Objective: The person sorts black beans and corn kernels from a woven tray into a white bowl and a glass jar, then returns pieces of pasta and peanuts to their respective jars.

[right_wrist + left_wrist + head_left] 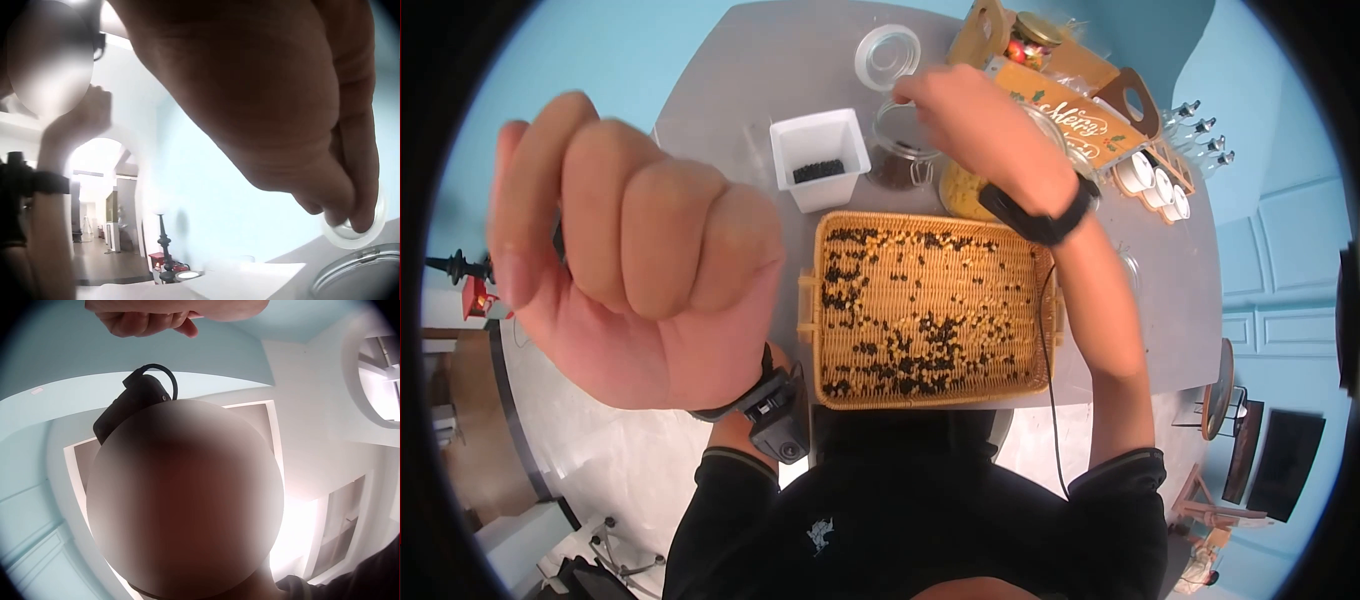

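Observation:
My left hand (635, 250) is raised close to the head camera, its fingers curled in and nothing visible in them. My right hand (980, 120) is over the mouth of a glass clip-top jar (900, 165) with dark contents at the bottom. In the right wrist view, its fingers (359, 162) point down, bunched together at the tips; I cannot tell whether they pinch anything. The jar's round glass lid (888, 57) stands tipped back behind it. Left of the jar, a white square tub (820, 150) holds black beans. In front is a wicker basket (825, 330) with scattered black and yellow beans.
Beside the right forearm is a jar of yellow pieces (962, 190). A wooden crate with "Merry" lettering (1075, 110), small white tins (1160, 187) and stoppered bottles (1200, 130) stand at the back right. A thin cable (1050, 400) hangs across the basket's right side.

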### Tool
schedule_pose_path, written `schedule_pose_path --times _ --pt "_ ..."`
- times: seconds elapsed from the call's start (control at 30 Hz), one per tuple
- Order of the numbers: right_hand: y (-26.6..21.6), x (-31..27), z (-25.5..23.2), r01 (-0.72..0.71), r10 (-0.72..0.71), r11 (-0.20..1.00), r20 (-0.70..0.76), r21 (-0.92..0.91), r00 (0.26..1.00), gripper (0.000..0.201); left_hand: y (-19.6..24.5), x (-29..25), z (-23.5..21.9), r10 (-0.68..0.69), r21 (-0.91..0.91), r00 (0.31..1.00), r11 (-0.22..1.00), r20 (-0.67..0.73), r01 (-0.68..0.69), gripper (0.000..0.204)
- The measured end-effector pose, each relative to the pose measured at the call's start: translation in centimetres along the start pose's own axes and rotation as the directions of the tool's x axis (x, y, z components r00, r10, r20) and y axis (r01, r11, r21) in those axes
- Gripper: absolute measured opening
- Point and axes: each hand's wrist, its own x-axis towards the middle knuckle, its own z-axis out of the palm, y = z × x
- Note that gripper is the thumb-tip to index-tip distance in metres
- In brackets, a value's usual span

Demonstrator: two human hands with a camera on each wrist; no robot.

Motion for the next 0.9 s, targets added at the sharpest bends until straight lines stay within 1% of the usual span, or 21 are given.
schedule_pose_path --times 0.07,0.13,0.17,0.23,0.3,0.33,0.43,0.47,0.57,0.6,0.7,0.8,0.9 --pt "-3.6 -2.8 -1.2 -0.027 0.022 0.988 0.035 0.149 0.999 0.026 0.2 0.0 -0.2 0.0 -0.009 1.0 1.0 0.005 0.0 0.044" --pt "-5.9 -7.0 -0.5 -0.026 -0.026 0.958 0.178 0.284 0.984 0.02 0.4 -0.2 -0.4 0.008 -0.02 1.0 1.0 0.001 -0.008 0.039" --pt "-6.4 -9.1 0.2 -0.126 -0.029 0.932 0.419 0.338 0.908 0.039 0.7 -0.1 -0.5 0.0 -0.011 1.0 1.0 0.0 0.0 0.037" --pt "-6.1 -13.4 2.4 -0.017 -0.241 0.879 0.473 0.477 0.847 0.09 1.2 0.1 -0.5 -0.035 0.017 0.999 0.999 -0.011 0.035 0.034" --pt "-5.4 -17.0 3.5 -0.01 -0.27 0.912 0.619 0.411 0.737 0.122 2.4 0.0 -0.5 -0.093 0.038 0.991 0.995 -0.1 0.097 0.034" --pt "-5.2 -18.1 3.9 0.002 -0.279 0.927 0.688 0.374 0.67 0.139 3.4 0.1 -0.5 -0.118 0.04 0.979 0.991 -0.168 0.127 0.034" --pt "-4.6 -19.3 4.9 -0.061 -0.265 0.888 0.617 0.455 0.741 0.155 3.4 0.3 -0.8 -0.148 0.02 0.958 0.987 -0.246 0.157 0.037" --pt "-4.6 -19.2 5.5 -0.033 -0.282 0.884 0.589 0.466 0.757 0.155 3.2 0.5 -0.8 -0.169 0.037 0.956 0.982 -0.238 0.183 0.037" --pt "-4.7 -18.4 6.9 0.04 -0.362 0.863 0.563 0.503 0.743 0.154 2.3 1.1 -0.4 -0.194 0.019 0.946 0.978 -0.259 0.206 0.038" --pt "-4.8 -18.2 7.4 0.079 -0.368 0.861 0.51 0.502 0.777 0.151 2.4 1.0 -0.5 -0.183 0.014 0.951 0.981 -0.251 0.192 0.038" --pt "-5.4 -17.2 9.0 0.149 -0.431 0.83 0.449 0.538 0.782 0.133 2.7 0.6 -0.6 -0.138 0.023 0.972 0.989 -0.188 0.145 0.039" --pt "-6.8 -16.9 10.3 0.333 -0.53 0.769 0.254 0.545 0.809 0.099 2.5 0.1 -0.6 -0.126 0.058 0.984 0.989 -0.124 0.134 0.041" --pt "-8.1 -17.0 11.2 0.444 -0.597 0.741 0.192 0.504 0.779 0.067 1.7 0.2 -0.2 -0.103 0.055 0.986 0.992 -0.129 0.111 0.041"
